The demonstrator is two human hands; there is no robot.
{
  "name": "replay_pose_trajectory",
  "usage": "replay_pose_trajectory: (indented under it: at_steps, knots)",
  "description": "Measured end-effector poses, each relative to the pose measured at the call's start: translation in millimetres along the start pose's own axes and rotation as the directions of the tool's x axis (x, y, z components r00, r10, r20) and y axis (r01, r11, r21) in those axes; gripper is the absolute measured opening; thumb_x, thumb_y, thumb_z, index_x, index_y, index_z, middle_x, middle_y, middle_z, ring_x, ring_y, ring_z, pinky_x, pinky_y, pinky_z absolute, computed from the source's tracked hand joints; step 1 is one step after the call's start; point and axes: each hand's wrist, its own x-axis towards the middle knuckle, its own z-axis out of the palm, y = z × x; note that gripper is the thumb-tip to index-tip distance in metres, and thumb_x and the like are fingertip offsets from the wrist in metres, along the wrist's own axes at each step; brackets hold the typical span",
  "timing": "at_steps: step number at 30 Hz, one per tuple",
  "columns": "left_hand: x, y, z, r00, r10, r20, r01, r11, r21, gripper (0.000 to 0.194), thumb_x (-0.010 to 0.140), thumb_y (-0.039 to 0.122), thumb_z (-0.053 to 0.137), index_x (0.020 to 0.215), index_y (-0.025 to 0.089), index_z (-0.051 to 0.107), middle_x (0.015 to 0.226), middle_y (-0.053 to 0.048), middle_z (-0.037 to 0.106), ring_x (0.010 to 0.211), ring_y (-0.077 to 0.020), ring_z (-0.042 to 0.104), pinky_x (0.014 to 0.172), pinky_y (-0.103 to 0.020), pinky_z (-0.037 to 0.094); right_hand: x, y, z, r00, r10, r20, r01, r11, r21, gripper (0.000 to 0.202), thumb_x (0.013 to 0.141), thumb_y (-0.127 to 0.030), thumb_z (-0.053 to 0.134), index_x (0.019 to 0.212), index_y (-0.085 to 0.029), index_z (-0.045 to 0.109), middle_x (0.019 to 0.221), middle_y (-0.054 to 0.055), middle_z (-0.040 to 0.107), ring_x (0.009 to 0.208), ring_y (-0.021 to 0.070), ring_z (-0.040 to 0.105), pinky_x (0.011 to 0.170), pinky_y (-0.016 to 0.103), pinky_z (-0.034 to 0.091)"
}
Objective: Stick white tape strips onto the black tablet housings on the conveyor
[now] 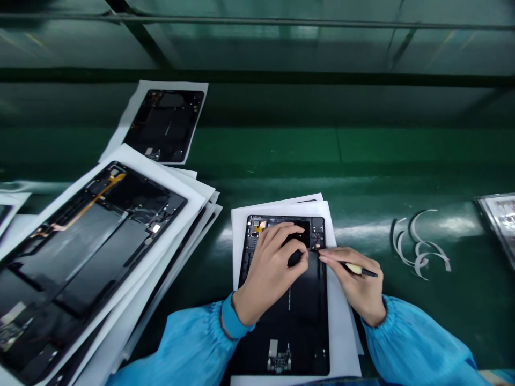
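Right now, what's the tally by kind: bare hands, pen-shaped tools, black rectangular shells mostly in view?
Bare hands, left hand and right hand: 2
Cream and black pen-shaped tool: 1
Black rectangular shells (under the hands, at left, at back): 3
Total: 6

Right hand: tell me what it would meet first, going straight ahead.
From the right hand, most likely the left hand, over the open tablet; depth is unclear, so the tablet could come first.

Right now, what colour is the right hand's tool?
Tool: pale yellow and black, best seen in head view.
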Motion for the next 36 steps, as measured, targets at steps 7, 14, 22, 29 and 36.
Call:
replay_pose_trajectory:
  at_steps: [7,14,22,29,36]
  knots:
    - [0,-1,-0.3,1.0,-0.008,0.001,0.008,1.0,-0.011,0.012,0.084,0.012,0.062,0.079,0.022,0.062,0.115,-0.004,0.065,0.118,-0.0267,0.054,0.1,-0.045,0.04,-4,1,-8,0.999,-0.018,0.028,0.019,0.998,-0.06,0.014,0.084,-0.014,0.07,0.087,-0.025,0.077,0.088,0.002,0.077,0.081,0.0218,0.074,0.076,0.036,0.062]
    - [1,1,0.4,1.0,-0.02,0.003,0.02,1.0,-0.016,0.012,0.085,0.012,0.061,0.08,0.023,0.061,0.116,-0.004,0.065,0.118,-0.0263,0.054,0.1,-0.045,0.04,-5,-1,-13,0.999,-0.022,-0.027,0.019,0.995,-0.094,0.015,0.082,-0.013,0.071,0.086,-0.026,0.077,0.085,0.001,0.078,0.076,0.0214,0.074,0.071,0.034,0.063]
    - [4,4,2.2,0.997,-0.071,-0.019,0.07,0.997,-0.025,0.011,0.085,0.016,0.064,0.077,0.023,0.062,0.11,-0.002,0.066,0.11,-0.0255,0.057,0.094,-0.044,0.041,-11,3,-15,0.997,-0.036,-0.063,0.029,0.995,-0.099,0.021,0.081,-0.006,0.07,0.087,-0.025,0.075,0.085,0.0,0.076,0.076,0.0186,0.072,0.07,0.032,0.06]
    - [5,4,1.3,0.997,-0.083,-0.001,0.083,0.996,-0.011,0.012,0.086,0.018,0.066,0.075,0.023,0.063,0.109,-0.002,0.067,0.109,-0.0257,0.057,0.095,-0.046,0.041,-11,7,-14,0.995,0.015,-0.101,-0.025,0.994,-0.105,0.012,0.082,-0.014,0.072,0.085,-0.025,0.075,0.083,0.001,0.076,0.076,0.0189,0.071,0.071,0.033,0.059]
    - [8,3,-3.0,0.994,-0.101,0.044,0.102,0.994,-0.036,0.012,0.085,0.018,0.069,0.074,0.023,0.065,0.11,-0.001,0.066,0.108,-0.0254,0.058,0.099,-0.047,0.039,-8,4,-10,0.988,0.023,-0.151,-0.038,0.995,-0.097,0.006,0.081,-0.019,0.073,0.081,-0.024,0.075,0.079,0.001,0.076,0.071,0.0186,0.071,0.069,0.032,0.06]
